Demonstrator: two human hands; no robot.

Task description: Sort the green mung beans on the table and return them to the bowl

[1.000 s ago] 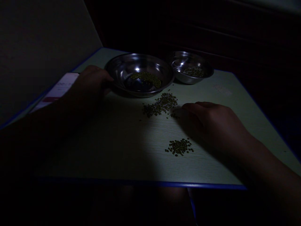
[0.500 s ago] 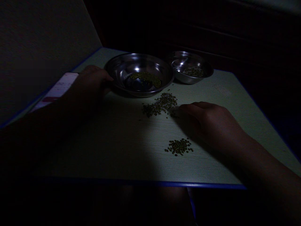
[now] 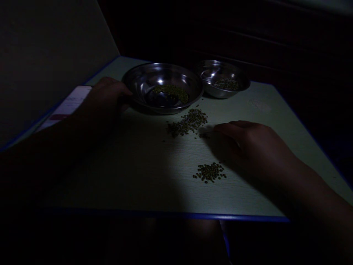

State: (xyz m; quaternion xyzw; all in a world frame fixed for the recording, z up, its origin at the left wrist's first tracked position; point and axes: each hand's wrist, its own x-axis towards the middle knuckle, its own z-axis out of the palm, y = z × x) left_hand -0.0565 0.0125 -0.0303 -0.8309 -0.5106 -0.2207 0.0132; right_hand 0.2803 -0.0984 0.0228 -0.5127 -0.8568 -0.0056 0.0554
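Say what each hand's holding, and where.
Left hand appears to grip the steel bowl's rim at its left side; right hand holds nothing, fingertips beside scattered beans.

No legible text, print on white sheet [image 3: 70, 103] too dim

This looks like a small, dimly lit room in a home or dormitory, not a lab or a shop. A compact bench [image 3: 143, 184] with a pale green wood-grain top and blue edging stands in a corner against a plain wall [image 3: 46, 62], with dark furniture [image 3: 220, 33] behind its far edge. A printed booklet [image 3: 68, 105] lies at its left edge. Two everyday stainless steel bowls [image 3: 162, 70] and loose green beans [image 3: 187, 123] sit on top.
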